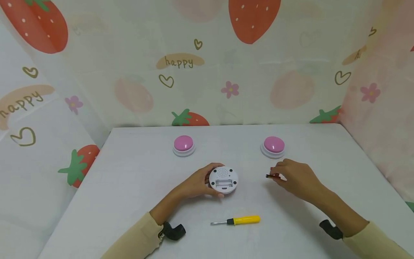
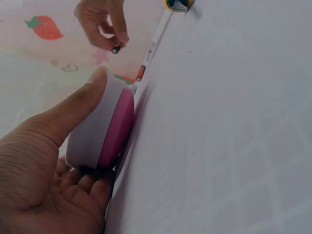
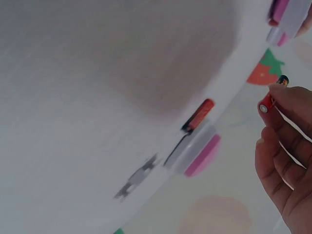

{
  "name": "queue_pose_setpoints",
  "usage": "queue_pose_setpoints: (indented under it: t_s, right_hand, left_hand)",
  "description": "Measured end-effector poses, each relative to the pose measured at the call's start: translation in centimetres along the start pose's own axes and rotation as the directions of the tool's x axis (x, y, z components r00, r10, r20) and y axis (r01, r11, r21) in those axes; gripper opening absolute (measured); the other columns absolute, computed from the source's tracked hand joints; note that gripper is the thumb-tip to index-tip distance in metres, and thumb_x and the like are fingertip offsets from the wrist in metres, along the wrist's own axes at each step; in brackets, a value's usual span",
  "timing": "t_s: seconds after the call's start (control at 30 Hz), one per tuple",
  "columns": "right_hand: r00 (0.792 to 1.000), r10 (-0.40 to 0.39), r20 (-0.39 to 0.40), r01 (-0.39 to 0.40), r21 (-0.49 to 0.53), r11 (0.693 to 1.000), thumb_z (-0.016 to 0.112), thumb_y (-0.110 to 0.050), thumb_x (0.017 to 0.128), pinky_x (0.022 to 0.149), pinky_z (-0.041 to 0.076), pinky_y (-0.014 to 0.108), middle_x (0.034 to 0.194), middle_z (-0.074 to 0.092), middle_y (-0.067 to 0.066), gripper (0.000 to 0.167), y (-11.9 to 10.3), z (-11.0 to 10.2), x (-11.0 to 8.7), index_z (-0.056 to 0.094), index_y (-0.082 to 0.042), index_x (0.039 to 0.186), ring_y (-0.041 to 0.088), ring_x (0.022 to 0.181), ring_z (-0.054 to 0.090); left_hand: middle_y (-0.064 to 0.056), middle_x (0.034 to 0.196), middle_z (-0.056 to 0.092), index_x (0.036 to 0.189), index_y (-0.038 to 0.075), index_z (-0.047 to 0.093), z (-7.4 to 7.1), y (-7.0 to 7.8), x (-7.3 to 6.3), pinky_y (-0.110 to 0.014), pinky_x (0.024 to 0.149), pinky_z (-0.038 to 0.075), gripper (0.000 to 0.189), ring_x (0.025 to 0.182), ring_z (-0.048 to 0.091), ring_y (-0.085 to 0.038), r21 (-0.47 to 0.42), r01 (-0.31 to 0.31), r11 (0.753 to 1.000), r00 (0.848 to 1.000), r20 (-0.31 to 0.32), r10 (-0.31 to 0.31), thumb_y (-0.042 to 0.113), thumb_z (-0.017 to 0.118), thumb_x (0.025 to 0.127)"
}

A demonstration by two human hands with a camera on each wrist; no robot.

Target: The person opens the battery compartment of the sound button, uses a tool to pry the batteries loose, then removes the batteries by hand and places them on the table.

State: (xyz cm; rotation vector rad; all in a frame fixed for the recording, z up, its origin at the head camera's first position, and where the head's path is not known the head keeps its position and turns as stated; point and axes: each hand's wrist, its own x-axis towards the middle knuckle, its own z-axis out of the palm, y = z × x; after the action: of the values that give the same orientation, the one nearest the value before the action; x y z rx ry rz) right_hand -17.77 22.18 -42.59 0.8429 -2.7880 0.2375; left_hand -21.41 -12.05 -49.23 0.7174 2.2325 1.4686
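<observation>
My left hand (image 1: 198, 184) grips a round white push-button light or sounder (image 1: 224, 173) by its rim, thumb in front. Its underside faces up, showing speaker holes, dark feet and an uncovered battery slot (image 1: 224, 182); the pink dome (image 2: 118, 127) points down at the table. Over to the right, my right hand (image 1: 299, 180) pinches a small red-and-black battery (image 3: 266, 104) between thumb and fingertips, above the tabletop. A second red battery (image 3: 201, 113) lies on the table nearby, mostly hidden by the right hand in the head view.
Two pink-domed buttons stand at the back, one left (image 1: 183, 145) and one right (image 1: 273, 146). A screwdriver (image 1: 244, 220) with a yellow handle lies in front of the hands. A small flat grey piece (image 3: 137, 177) is on the white table (image 1: 136, 158).
</observation>
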Motion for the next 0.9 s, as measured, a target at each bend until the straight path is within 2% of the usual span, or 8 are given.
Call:
queue_pose_setpoints:
  t_s: [0.2, 0.4, 0.5, 0.63, 0.9]
  right_hand:
    - [1.000, 0.010, -0.001, -0.010, 0.000, 1.000, 0.090, -0.013, 0.076, 0.053, 0.046, 0.021, 0.091, 0.074, -0.004, 0.022, 1.7, 0.5, -0.5, 0.081, -0.017, 0.097, 0.012, 0.075, 0.060]
    - [1.000, 0.015, 0.014, -0.015, -0.024, 1.000, 0.092, -0.014, 0.074, 0.054, 0.050, 0.023, 0.086, 0.072, -0.002, 0.025, 2.8, 1.1, -0.4, 0.082, -0.018, 0.097, 0.013, 0.074, 0.059]
    - [0.999, 0.021, 0.032, -0.020, -0.030, 0.999, 0.092, -0.012, 0.073, 0.058, 0.056, 0.029, 0.087, 0.072, 0.000, 0.025, 3.1, 1.5, -0.1, 0.082, -0.017, 0.096, 0.016, 0.076, 0.063]
    - [0.997, 0.020, 0.069, -0.017, -0.037, 0.999, 0.091, -0.010, 0.073, 0.062, 0.059, 0.035, 0.088, 0.072, 0.001, 0.022, 3.2, 2.1, 0.1, 0.081, -0.015, 0.093, 0.020, 0.080, 0.065]
    - [0.999, 0.018, 0.050, -0.014, -0.078, 0.997, 0.093, -0.012, 0.071, 0.062, 0.059, 0.034, 0.084, 0.073, 0.002, 0.024, 3.6, 2.6, 0.6, 0.081, -0.013, 0.091, 0.020, 0.078, 0.065]
  left_hand:
    - [0.006, 0.145, 0.052, 0.151, 0.022, 0.042, -0.1, 0.1, 0.0, -0.032, 0.113, 0.040, 0.093, 0.132, 0.050, -0.012, 0.001, 0.003, 1.000, 1.000, -0.001, -0.003, 0.018, 0.093, 0.073]
    - [0.006, 0.144, 0.053, 0.149, 0.026, 0.044, -0.1, 0.0, 0.0, -0.031, 0.112, 0.041, 0.091, 0.130, 0.052, -0.013, -0.002, -0.002, 1.000, 1.000, 0.001, 0.002, 0.018, 0.094, 0.073]
    - [0.006, 0.144, 0.053, 0.149, 0.025, 0.044, -0.1, 0.0, 0.0, -0.031, 0.112, 0.042, 0.091, 0.130, 0.052, -0.014, -0.010, -0.013, 1.000, 1.000, -0.003, 0.013, 0.017, 0.094, 0.073]
    - [0.007, 0.143, 0.054, 0.149, 0.024, 0.044, 0.1, -0.3, -0.3, -0.027, 0.110, 0.042, 0.093, 0.129, 0.052, -0.011, -0.007, 0.003, 1.000, 1.000, -0.001, -0.003, 0.018, 0.094, 0.072]
    - [0.006, 0.143, 0.054, 0.150, 0.022, 0.043, 0.0, -0.5, 0.0, -0.026, 0.109, 0.043, 0.093, 0.128, 0.053, -0.012, -0.020, -0.013, 1.000, 1.000, -0.014, 0.013, 0.016, 0.094, 0.072]
